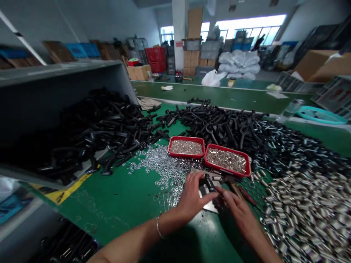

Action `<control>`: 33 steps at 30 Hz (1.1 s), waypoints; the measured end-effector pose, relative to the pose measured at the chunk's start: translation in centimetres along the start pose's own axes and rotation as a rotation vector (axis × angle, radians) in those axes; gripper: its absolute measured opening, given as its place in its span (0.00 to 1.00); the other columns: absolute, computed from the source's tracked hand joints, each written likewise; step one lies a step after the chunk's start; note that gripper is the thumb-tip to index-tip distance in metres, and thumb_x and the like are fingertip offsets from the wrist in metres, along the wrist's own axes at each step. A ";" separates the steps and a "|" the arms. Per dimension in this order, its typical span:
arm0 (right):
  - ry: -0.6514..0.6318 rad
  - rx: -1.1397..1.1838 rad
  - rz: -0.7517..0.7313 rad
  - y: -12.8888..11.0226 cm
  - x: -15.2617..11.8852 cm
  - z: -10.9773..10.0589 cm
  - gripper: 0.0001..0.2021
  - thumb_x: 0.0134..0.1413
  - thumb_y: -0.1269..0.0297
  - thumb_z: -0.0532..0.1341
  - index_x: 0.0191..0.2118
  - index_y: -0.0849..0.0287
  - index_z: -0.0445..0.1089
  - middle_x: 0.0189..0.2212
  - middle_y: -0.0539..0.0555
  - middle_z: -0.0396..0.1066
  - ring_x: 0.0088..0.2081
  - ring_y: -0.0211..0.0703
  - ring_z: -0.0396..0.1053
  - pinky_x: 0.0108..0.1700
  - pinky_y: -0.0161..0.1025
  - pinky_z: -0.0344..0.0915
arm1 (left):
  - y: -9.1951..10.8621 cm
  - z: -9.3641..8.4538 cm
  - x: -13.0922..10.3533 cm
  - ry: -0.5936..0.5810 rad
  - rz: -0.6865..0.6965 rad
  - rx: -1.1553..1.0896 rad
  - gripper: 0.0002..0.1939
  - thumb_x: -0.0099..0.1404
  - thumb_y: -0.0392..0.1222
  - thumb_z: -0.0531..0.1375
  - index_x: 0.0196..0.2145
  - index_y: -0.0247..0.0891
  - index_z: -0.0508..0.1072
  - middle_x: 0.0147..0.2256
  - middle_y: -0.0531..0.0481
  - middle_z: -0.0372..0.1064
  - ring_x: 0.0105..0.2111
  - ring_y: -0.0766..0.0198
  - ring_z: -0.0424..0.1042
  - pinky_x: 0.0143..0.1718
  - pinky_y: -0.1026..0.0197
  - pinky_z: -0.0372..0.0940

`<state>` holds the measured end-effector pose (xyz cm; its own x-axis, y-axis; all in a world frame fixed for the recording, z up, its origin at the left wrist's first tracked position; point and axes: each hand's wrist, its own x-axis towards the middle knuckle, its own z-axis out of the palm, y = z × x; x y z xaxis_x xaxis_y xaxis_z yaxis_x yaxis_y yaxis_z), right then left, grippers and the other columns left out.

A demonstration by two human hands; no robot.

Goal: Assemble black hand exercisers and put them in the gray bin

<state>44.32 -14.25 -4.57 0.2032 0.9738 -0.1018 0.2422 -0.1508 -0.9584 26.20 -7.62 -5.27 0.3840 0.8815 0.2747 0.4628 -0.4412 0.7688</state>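
Note:
A black handle-like part (210,182) lies over a metal plate (212,207) on the green bench. My left hand (192,195) grips this part, fingers at its upper left side and thumb reaching across its lower end. At the part's lower right, my right hand (237,206) has its fingers drawn together; what they pinch is hidden. Just beyond my right fingers rest a hammer (235,188) and red-handled pliers (247,196). Past my hands stand two red trays, the left tray (186,156) with tiny metal pieces, the right tray (249,168) with small pins.
Loose metal rings (164,164) spread left of my hands. Silvery cylinders (304,212) heap at the right, screws (285,142) behind them. Black parts (219,124) pile behind the trays. A tipped grey bin (127,82) of black parts stands left. A turquoise lid-like ring (320,115) lies far right.

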 end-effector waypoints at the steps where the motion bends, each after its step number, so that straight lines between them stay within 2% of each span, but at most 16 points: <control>1: -0.017 0.179 0.097 -0.3 0.4 1.2 0.22 0.63 0.45 0.55 0.50 0.55 0.74 0.44 0.59 0.76 0.49 0.56 0.72 0.50 0.51 0.69 | 0.2 0.3 -0.2 -0.009 0.074 0.039 0.35 0.63 0.56 0.64 0.61 0.40 0.57 0.55 0.39 0.63 0.56 0.49 0.63 0.60 0.43 0.59; 4: 0.031 0.497 0.214 -0.6 1.7 3.9 0.22 0.58 0.43 0.60 0.45 0.57 0.74 0.39 0.56 0.76 0.40 0.52 0.73 0.41 0.45 0.71 | -0.2 -0.3 0.0 -0.117 0.302 0.111 0.37 0.64 0.56 0.63 0.63 0.37 0.55 0.56 0.37 0.64 0.56 0.49 0.63 0.60 0.44 0.59; 6: 0.084 0.497 0.203 -0.1 2.3 4.6 0.20 0.55 0.44 0.63 0.41 0.57 0.74 0.34 0.54 0.75 0.34 0.48 0.71 0.36 0.41 0.70 | -1.5 -2.4 1.5 -0.137 0.353 0.137 0.32 0.67 0.54 0.60 0.62 0.38 0.57 0.55 0.39 0.65 0.55 0.52 0.64 0.58 0.47 0.61; 8: 0.114 0.437 0.181 0.7 2.6 4.7 0.20 0.55 0.44 0.63 0.39 0.57 0.74 0.29 0.52 0.72 0.29 0.44 0.68 0.32 0.38 0.68 | -3.9 -5.7 4.4 -0.028 0.282 0.214 0.22 0.72 0.49 0.54 0.60 0.39 0.61 0.53 0.41 0.66 0.54 0.54 0.65 0.58 0.48 0.61; 9: 0.122 0.414 0.175 1.2 2.6 4.6 0.20 0.55 0.44 0.63 0.39 0.58 0.74 0.28 0.52 0.70 0.28 0.43 0.67 0.31 0.37 0.67 | -5.4 -7.5 6.3 0.090 0.197 0.258 0.19 0.74 0.46 0.52 0.58 0.39 0.63 0.52 0.41 0.67 0.52 0.54 0.66 0.56 0.48 0.62; 11: 0.133 0.404 0.179 1.9 2.4 4.4 0.21 0.56 0.43 0.62 0.40 0.57 0.73 0.29 0.51 0.70 0.29 0.41 0.67 0.29 0.35 0.65 | -8.8 -11.1 10.4 0.284 0.017 0.414 0.18 0.74 0.39 0.49 0.58 0.36 0.64 0.53 0.38 0.66 0.53 0.53 0.66 0.55 0.49 0.63; 12: 0.142 0.411 0.189 2.2 2.4 4.4 0.21 0.56 0.42 0.62 0.40 0.57 0.73 0.31 0.51 0.71 0.29 0.41 0.67 0.28 0.34 0.64 | -10.5 -12.6 12.4 0.301 -0.027 0.539 0.19 0.72 0.35 0.49 0.59 0.35 0.65 0.55 0.36 0.64 0.57 0.51 0.64 0.58 0.47 0.60; 16: 0.173 0.448 0.222 2.1 2.3 4.4 0.20 0.54 0.42 0.64 0.38 0.57 0.72 0.31 0.50 0.70 0.29 0.38 0.66 0.26 0.31 0.61 | -15.8 -16.0 18.3 -0.038 0.040 0.879 0.28 0.65 0.25 0.48 0.60 0.39 0.66 0.64 0.40 0.59 0.64 0.51 0.56 0.62 0.45 0.54; 18: 0.172 0.482 0.230 1.8 2.4 4.6 0.19 0.53 0.44 0.65 0.35 0.57 0.71 0.29 0.49 0.68 0.27 0.37 0.66 0.24 0.30 0.60 | -17.1 -16.2 20.0 -0.181 0.082 0.907 0.26 0.65 0.26 0.49 0.58 0.37 0.68 0.59 0.39 0.65 0.61 0.51 0.61 0.60 0.48 0.57; 20: 0.169 0.519 0.224 1.6 2.7 4.8 0.19 0.53 0.45 0.66 0.34 0.57 0.70 0.27 0.47 0.66 0.25 0.35 0.65 0.22 0.29 0.59 | -17.6 -16.3 21.1 -0.241 0.098 0.897 0.22 0.65 0.28 0.50 0.54 0.34 0.71 0.52 0.36 0.71 0.56 0.48 0.66 0.56 0.47 0.61; 22: 0.168 0.548 0.206 1.6 3.0 5.1 0.19 0.54 0.45 0.66 0.34 0.58 0.68 0.26 0.46 0.65 0.22 0.33 0.62 0.21 0.29 0.58 | -17.8 -16.7 21.6 -0.151 0.059 0.866 0.20 0.66 0.31 0.52 0.53 0.33 0.71 0.47 0.35 0.73 0.52 0.45 0.68 0.54 0.44 0.62; 25: 0.167 0.560 0.184 1.8 3.2 5.3 0.18 0.55 0.45 0.64 0.34 0.57 0.66 0.26 0.45 0.65 0.20 0.31 0.60 0.20 0.29 0.58 | -17.2 -17.8 21.1 0.245 -0.065 0.653 0.23 0.67 0.36 0.55 0.59 0.33 0.64 0.50 0.39 0.71 0.52 0.47 0.68 0.55 0.44 0.62; 27: 0.153 0.537 0.179 2.1 3.3 5.4 0.18 0.56 0.45 0.63 0.33 0.57 0.64 0.24 0.44 0.64 0.19 0.31 0.59 0.19 0.29 0.57 | -15.7 -17.9 19.4 0.401 -0.110 0.348 0.24 0.68 0.38 0.55 0.61 0.34 0.59 0.49 0.44 0.70 0.49 0.53 0.69 0.55 0.46 0.64; 28: 0.136 0.514 0.177 2.2 3.3 5.5 0.18 0.57 0.45 0.63 0.33 0.56 0.63 0.23 0.43 0.62 0.18 0.31 0.58 0.18 0.30 0.55 | -14.5 -17.6 18.1 0.392 -0.118 0.163 0.25 0.68 0.39 0.55 0.61 0.35 0.58 0.48 0.46 0.71 0.47 0.56 0.70 0.53 0.47 0.65; 30: 0.104 0.437 0.168 2.3 3.3 5.7 0.18 0.59 0.45 0.60 0.33 0.55 0.61 0.19 0.41 0.57 0.15 0.32 0.54 0.17 0.31 0.51 | -11.4 -15.6 14.8 0.220 -0.144 -0.249 0.23 0.67 0.42 0.56 0.58 0.36 0.60 0.43 0.48 0.72 0.40 0.61 0.72 0.47 0.52 0.69; 33: 0.131 0.196 0.053 2.0 3.4 5.3 0.18 0.61 0.46 0.58 0.29 0.55 0.60 0.20 0.42 0.56 0.19 0.34 0.56 0.21 0.33 0.51 | -6.2 -10.1 9.1 -0.089 -0.345 -0.672 0.18 0.66 0.51 0.58 0.48 0.37 0.66 0.34 0.49 0.70 0.29 0.64 0.71 0.33 0.59 0.69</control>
<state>40.51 -10.34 -8.28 0.3353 0.9331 -0.1297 0.0415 -0.1521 -0.9875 18.73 4.83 -1.68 0.3819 0.9215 -0.0706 -0.0066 0.0792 0.9968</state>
